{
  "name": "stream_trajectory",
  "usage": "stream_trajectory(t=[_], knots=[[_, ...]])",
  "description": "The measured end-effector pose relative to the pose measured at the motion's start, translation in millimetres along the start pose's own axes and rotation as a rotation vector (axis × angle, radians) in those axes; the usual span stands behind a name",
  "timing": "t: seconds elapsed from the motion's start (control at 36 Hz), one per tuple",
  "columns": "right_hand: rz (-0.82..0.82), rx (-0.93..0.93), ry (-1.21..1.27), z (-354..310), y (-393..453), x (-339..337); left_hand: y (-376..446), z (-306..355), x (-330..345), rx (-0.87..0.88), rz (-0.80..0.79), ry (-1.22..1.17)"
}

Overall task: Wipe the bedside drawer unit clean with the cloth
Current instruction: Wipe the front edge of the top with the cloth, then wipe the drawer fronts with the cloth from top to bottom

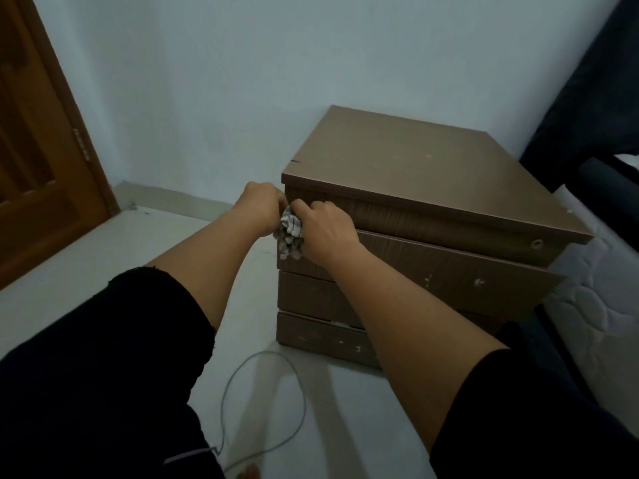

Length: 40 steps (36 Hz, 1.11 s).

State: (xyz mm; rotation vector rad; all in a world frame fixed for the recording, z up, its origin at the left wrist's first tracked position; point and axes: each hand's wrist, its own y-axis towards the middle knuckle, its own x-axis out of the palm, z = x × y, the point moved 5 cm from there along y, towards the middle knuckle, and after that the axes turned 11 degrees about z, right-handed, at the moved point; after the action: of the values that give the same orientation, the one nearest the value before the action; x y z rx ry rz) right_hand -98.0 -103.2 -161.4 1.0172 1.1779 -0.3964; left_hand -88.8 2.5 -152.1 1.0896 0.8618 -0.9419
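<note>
Two hands of mine meet at the near left corner of the brown wooden bedside drawer unit (pixel 408 160), and they hide most of the small grey and white checked cloth (pixel 289 233), so I can only see a crumpled bunch of it between them. My fingertips are hidden too. On the right, the dark bed frame (pixel 587 108) and white quilted mattress (pixel 594 299) are cut off by the edge. The drawer fronts have small pale marks I cannot make out. The unit stands on a pale floor (pixel 173 250) against a pale blue wall (pixel 207 81), with a brown wooden door (pixel 38 160) far left. A thin grey cable (pixel 262 402) loops on the floor near me. My left hand (pixel 259 209) and right hand (pixel 325 229) are both closed around the cloth, bunching it against the front corner, just under the top.
</note>
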Motion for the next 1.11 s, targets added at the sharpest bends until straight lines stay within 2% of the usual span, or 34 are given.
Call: stream_trajectory(t=[0.22, 0.78, 0.94, 1.06, 1.11], knots=[[0.073, 0.054, 0.004, 21.4, -13.0, -14.4, -6.1, 6.2, -3.2, -0.091, 0.029, -0.103], [0.013, 0.392, -0.186, 187.6, -118.8, -67.3, -27.9, 146.0, 28.8, 0.242, -0.12, -0.206], [-0.007, 0.479, -0.203, 234.1, -148.6, -81.8, -33.1, 177.4, 34.9, 0.294, -0.141, -0.237], [0.058, 0.545, -0.163, 255.0, -162.4, -85.4, -33.0, 185.6, 38.4, 0.317, -0.128, -0.216], [0.157, 0.594, -0.154, 259.7, -169.0, -88.2, -30.5, 185.0, 39.8, 0.305, -0.121, -0.193]])
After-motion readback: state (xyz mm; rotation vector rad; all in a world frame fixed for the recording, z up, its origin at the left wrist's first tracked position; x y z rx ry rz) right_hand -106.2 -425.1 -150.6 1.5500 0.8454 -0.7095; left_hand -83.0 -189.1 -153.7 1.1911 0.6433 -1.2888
